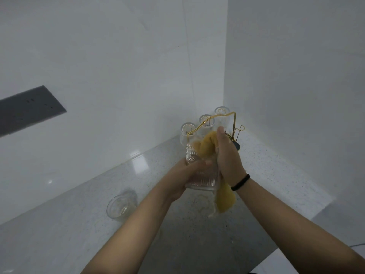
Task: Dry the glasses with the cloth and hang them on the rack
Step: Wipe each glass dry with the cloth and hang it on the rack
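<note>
A ribbed clear glass (199, 171) is held in mid-air at the centre of the frame, above the speckled counter (276, 175). Its long axis runs up and slightly left, with the thick base toward the bottom of the frame and the mouth toward the rack. A yellow cloth (207, 145) is stuffed into the mouth, and its tail hangs down to the lower right, past the base.

The left hand (185, 175) comes in from lower left, its fingers curled round the glass body. The right hand (229, 155) comes in from lower right, fingers extended upward and closed on the cloth against the glass; a black band (240, 182) circles its wrist.

Just behind, a gold wire rack (233, 123) carries three upturned glasses (206, 121) in the wall corner. Another glass (120, 206) stands on the counter at lower left.
</note>
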`<control>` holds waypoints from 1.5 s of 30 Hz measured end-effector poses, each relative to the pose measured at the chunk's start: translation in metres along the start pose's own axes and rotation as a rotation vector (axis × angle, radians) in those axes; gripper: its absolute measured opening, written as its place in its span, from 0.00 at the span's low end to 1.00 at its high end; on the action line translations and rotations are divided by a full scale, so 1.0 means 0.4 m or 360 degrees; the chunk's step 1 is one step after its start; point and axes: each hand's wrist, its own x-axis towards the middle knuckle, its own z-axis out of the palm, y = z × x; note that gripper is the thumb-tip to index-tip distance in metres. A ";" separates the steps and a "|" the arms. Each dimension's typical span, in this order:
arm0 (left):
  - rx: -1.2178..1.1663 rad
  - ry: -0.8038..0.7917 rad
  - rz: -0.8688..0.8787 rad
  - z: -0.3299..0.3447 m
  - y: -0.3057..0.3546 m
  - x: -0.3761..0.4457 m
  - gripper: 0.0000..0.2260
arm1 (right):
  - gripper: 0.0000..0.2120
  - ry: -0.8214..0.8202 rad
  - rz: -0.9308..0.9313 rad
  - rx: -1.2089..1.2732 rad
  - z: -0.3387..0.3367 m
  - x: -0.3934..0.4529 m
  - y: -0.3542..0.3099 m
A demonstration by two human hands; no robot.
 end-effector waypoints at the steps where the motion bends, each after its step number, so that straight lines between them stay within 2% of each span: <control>1: -0.0014 -0.0044 -0.0024 -0.004 0.003 0.000 0.24 | 0.27 0.0085 -0.0083 -0.0014 -0.003 -0.003 0.000; 5: -0.0384 -0.0268 -0.0194 0.002 0.004 -0.013 0.31 | 0.24 0.0169 -0.0195 0.0024 -0.009 0.001 -0.012; 7: -0.0655 -0.0428 -0.0226 0.001 0.006 -0.020 0.30 | 0.24 0.0180 -0.0178 -0.0003 -0.014 0.013 -0.020; 8: -0.0674 -0.0438 -0.0221 0.001 0.013 -0.022 0.29 | 0.24 0.0202 -0.0187 -0.0081 -0.013 0.019 -0.021; 9: -0.0586 -0.0356 -0.0190 0.003 0.019 -0.024 0.27 | 0.24 0.0237 -0.0213 -0.0186 -0.011 0.024 -0.023; 11: -0.0237 0.0014 -0.0035 0.020 0.023 -0.022 0.23 | 0.25 0.0351 -0.0286 -0.0461 -0.009 0.037 -0.034; 13: 0.0008 0.0324 0.0245 0.039 0.008 -0.020 0.25 | 0.26 0.0485 -0.0313 -0.0685 -0.003 0.050 -0.041; 15: 0.0009 0.0418 0.0322 0.039 -0.007 -0.012 0.26 | 0.26 0.0514 -0.0310 -0.0711 0.000 0.052 -0.033; 16: -0.0120 0.0342 0.0260 0.033 -0.007 -0.012 0.24 | 0.26 0.0490 -0.0338 -0.0640 0.000 0.050 -0.026; 19: -0.0868 -0.0097 -0.0072 0.013 0.005 -0.022 0.24 | 0.22 0.0375 -0.0446 -0.0364 -0.012 0.032 -0.009; 20: -0.0979 -0.0187 -0.0101 0.010 0.001 -0.025 0.23 | 0.22 0.0342 -0.0494 -0.0365 -0.014 0.031 -0.007; 21: -0.0954 -0.0206 -0.0083 0.010 -0.003 -0.026 0.22 | 0.22 0.0333 -0.0528 -0.0418 -0.014 0.033 -0.007; 22: -0.0798 -0.0122 -0.0036 0.018 -0.006 -0.027 0.22 | 0.22 0.0362 -0.0544 -0.0523 -0.013 0.039 -0.005; 24: -0.0338 0.0214 0.0166 0.033 -0.021 -0.024 0.25 | 0.24 0.0440 -0.0575 -0.0806 -0.007 0.055 -0.006; 26: 0.0124 0.0512 0.0500 0.041 -0.044 -0.016 0.29 | 0.27 0.0499 -0.0540 -0.0951 0.001 0.066 -0.007; 28: 0.0229 0.0637 0.0593 0.045 -0.058 -0.006 0.27 | 0.27 0.0511 -0.0502 -0.0937 0.007 0.065 -0.009; 29: 0.0050 0.0566 0.0518 0.043 -0.050 -0.004 0.23 | 0.26 0.0500 -0.0518 -0.0875 0.007 0.064 -0.008; 31: -0.0740 0.0134 0.0191 0.034 -0.014 -0.014 0.18 | 0.25 0.0413 -0.0593 -0.0633 0.000 0.055 -0.011; 32: -0.1094 -0.0069 0.0026 0.025 -0.008 -0.020 0.20 | 0.24 0.0366 -0.0630 -0.0521 -0.004 0.052 -0.014; 33: -0.1203 -0.0158 -0.0078 0.015 -0.009 -0.022 0.23 | 0.23 0.0344 -0.0641 -0.0453 -0.005 0.053 -0.017; 35: -0.0965 -0.0119 -0.0058 0.026 -0.008 -0.019 0.27 | 0.24 0.0410 -0.0602 -0.0485 -0.006 0.063 -0.021; 38: -0.0075 0.0406 0.0468 0.049 -0.022 -0.006 0.30 | 0.26 0.0538 -0.0515 -0.0828 0.005 0.081 -0.036; 40: 0.0190 0.0658 0.0642 0.052 -0.034 0.007 0.31 | 0.26 0.0547 -0.0443 -0.0871 0.009 0.085 -0.036; 41: 0.0091 0.0639 0.0603 0.048 -0.031 0.007 0.29 | 0.26 0.0532 -0.0435 -0.0817 0.009 0.082 -0.034; 43: -0.0542 0.0235 0.0386 0.041 -0.008 0.001 0.23 | 0.26 0.0487 -0.0497 -0.0589 0.001 0.075 -0.023; 45: -0.1131 -0.0120 0.0050 0.031 0.000 -0.009 0.23 | 0.23 0.0438 -0.0555 -0.0393 -0.006 0.070 -0.018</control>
